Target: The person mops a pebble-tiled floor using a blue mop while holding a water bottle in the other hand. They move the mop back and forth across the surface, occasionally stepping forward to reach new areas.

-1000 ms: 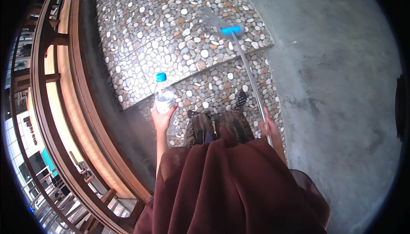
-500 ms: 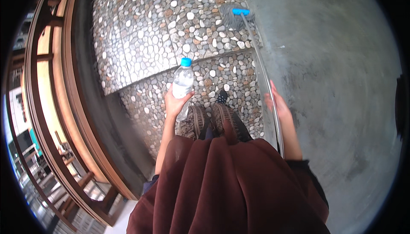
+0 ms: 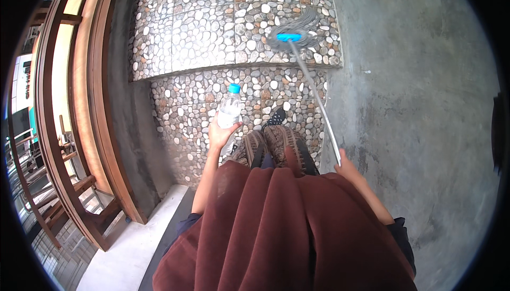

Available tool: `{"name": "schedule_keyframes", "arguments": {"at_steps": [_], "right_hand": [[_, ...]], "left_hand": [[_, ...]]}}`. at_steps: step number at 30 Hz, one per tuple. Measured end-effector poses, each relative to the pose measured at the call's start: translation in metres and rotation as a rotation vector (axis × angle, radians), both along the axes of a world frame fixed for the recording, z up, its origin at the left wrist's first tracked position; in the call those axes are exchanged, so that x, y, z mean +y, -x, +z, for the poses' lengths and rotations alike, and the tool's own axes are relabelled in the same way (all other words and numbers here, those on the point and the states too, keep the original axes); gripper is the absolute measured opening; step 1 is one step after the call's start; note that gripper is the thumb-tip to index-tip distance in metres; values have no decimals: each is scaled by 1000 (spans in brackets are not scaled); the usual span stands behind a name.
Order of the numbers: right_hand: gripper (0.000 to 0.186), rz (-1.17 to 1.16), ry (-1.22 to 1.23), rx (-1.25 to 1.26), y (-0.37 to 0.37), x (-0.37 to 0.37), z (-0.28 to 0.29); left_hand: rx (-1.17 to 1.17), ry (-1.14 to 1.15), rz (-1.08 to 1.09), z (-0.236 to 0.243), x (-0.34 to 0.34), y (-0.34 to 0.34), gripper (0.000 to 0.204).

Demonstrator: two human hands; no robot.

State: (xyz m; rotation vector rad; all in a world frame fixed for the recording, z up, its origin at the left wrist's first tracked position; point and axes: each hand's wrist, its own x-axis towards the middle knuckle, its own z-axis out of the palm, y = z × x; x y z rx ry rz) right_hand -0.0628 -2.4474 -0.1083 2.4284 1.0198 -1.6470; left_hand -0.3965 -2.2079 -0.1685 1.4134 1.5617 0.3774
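Note:
My left hand (image 3: 220, 137) grips a clear plastic bottle (image 3: 230, 105) with a blue cap, held upright above my legs. My right hand (image 3: 344, 164) is closed round the top of a long pale mop handle (image 3: 319, 100). At its far end the grey string mop head (image 3: 304, 25) with a blue plastic holder (image 3: 288, 37) lies on the upper pebble-patterned step (image 3: 202, 36), near its right edge. Below that step, my dark dotted shoe (image 3: 276, 118) rests on a lower pebble-patterned surface (image 3: 180, 110), partly hidden by my patterned trousers and maroon garment.
A grey concrete wall or surface (image 3: 404, 89) runs along the right. On the left stand brown wooden frames and rails (image 3: 106, 131), a dark concrete edge (image 3: 143, 147), and a white ledge (image 3: 122, 248) at lower left, with furniture seen beyond the rails.
The view has turned, so the step edge lies flatter. Since half a second ago the mop head sits lower in the picture and my right hand's fingers have closed more tightly round the handle.

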Motion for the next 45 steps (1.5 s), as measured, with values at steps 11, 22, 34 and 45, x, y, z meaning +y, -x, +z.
{"name": "schedule_keyframes", "arguments": {"at_steps": [11, 22, 34, 45], "right_hand": [[42, 469, -235, -33, 144, 125, -82], [35, 849, -435, -304, 316, 295, -107], [30, 507, -345, -409, 108, -23, -53], [38, 322, -5, -457, 131, -141, -35]], "left_hand": [[-113, -49, 156, -12, -64, 102, 59], [-51, -178, 360, -18, -151, 219, 59], [388, 89, 266, -35, -145, 311, 70], [527, 76, 120, -36, -96, 285, 78]]}}
